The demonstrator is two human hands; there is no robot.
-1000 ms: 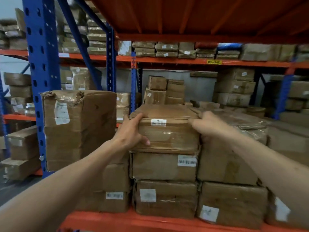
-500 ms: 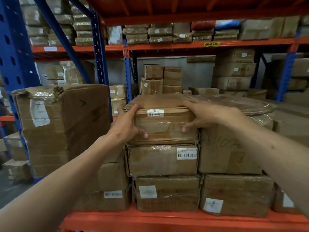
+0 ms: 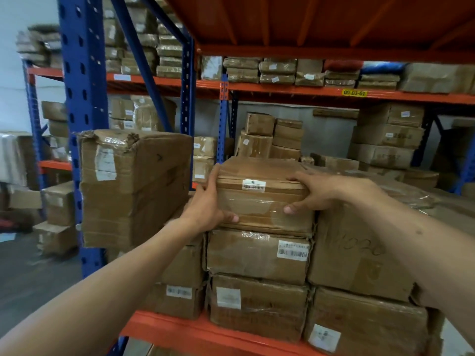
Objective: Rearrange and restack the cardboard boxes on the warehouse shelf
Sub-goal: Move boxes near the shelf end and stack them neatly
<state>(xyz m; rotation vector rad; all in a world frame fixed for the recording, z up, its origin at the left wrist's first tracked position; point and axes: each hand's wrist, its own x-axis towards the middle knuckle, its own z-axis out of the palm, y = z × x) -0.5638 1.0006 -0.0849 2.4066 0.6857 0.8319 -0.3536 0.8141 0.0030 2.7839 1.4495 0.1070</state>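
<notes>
A flat taped cardboard box (image 3: 259, 201) with a small white label tops a stack of three in the middle of the orange shelf (image 3: 205, 332). My left hand (image 3: 205, 209) grips its left end, thumb across the front. My right hand (image 3: 318, 191) holds its right end, fingers on top and thumb on the front. Beneath it lie a barcoded box (image 3: 254, 255) and a bottom box (image 3: 257, 304). A tall torn box (image 3: 133, 186) stands to the left, leaning over the shelf's front edge.
A blue upright post (image 3: 84, 124) stands at the shelf's left end. Large boxes (image 3: 357, 253) fill the right side. An orange deck (image 3: 321, 19) hangs close overhead. More boxes (image 3: 272, 137) sit on racks behind. Grey floor (image 3: 30, 273) lies to the left.
My right hand shifted from the box's top right corner to a grip with the thumb on its front. The view swung up and then back; the box stays on the stack.
</notes>
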